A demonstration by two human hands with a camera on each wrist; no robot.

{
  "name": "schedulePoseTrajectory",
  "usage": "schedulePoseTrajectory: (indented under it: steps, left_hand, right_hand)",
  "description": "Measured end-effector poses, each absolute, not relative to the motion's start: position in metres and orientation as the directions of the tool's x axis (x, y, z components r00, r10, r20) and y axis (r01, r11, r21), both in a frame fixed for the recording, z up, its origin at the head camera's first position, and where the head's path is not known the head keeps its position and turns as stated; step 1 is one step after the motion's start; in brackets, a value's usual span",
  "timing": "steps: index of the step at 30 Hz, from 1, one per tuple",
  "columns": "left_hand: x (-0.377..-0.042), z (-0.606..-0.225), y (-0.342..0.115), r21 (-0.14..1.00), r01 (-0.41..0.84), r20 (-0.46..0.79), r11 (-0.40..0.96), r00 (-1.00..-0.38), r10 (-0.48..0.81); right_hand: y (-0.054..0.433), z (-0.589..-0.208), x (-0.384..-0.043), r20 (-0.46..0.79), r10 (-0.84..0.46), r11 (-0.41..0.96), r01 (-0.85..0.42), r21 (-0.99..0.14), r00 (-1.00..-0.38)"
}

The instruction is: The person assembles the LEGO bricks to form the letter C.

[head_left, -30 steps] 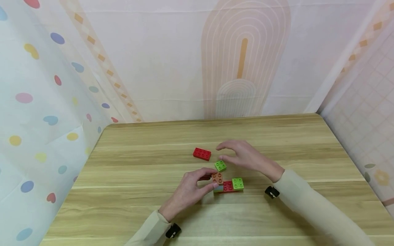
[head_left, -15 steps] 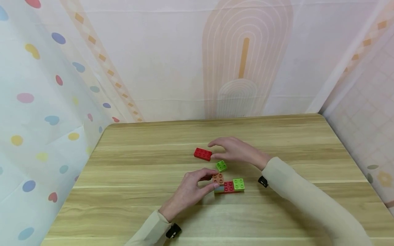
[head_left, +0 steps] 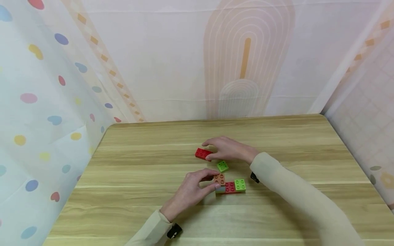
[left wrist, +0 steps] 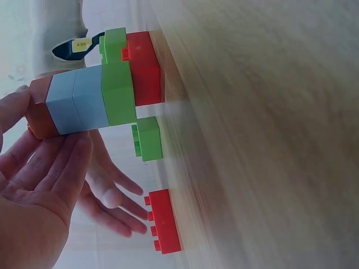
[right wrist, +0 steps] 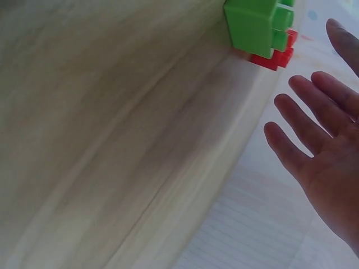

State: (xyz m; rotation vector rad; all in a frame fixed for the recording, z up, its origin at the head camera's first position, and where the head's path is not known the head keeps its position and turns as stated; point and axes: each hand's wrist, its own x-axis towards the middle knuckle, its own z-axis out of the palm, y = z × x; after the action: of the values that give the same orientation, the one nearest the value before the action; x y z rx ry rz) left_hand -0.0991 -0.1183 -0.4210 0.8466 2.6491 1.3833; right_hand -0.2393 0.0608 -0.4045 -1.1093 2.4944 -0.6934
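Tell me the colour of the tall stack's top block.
Orange-brown; the top block shows best in the left wrist view.

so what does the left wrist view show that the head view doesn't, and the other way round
Only the left wrist view: the stack's side, with two separate light blue bricks told apart by a seam, and a yellow label on the black device at the right wrist.

Only the head view: the left sleeve and the dotted cloth.

Both: the left hand gripping the brown brick on top, the right hand by the loose red brick, and the loose green brick.
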Motion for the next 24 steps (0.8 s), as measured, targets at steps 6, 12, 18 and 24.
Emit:
schedulePoseTrajectory:
  steps: [6,12,18,24]
  left_hand:
    - [-0.099,-0.42,-0.118,0.771,0.436,0.194,0.465,-0.855,0.481]
    - [-0.099,-0.421,-0.117,0.779,0.432,0.191,0.455,-0.854,0.484]
    - [-0.099,-0.42,-0.117,0.772,0.439,0.2,0.461,-0.854,0.479]
    - [-0.098,-0.419,-0.119,0.771,0.428,0.185,0.471,-0.859,0.478]
  right_hand:
    - [0.054,-0.411,-0.246,-0.105,-0.768,0.58,-0.615,-0.534,-0.632]
    - [0.049,-0.415,-0.251,-0.134,-0.759,0.597,-0.601,-0.531,-0.637]
    - [0.044,-0.418,-0.252,-0.13,-0.763,0.601,-0.621,-0.504,-0.633]
    - [0.04,-0.421,-0.253,-0.115,-0.774,0.595,-0.652,-0.47,-0.623]
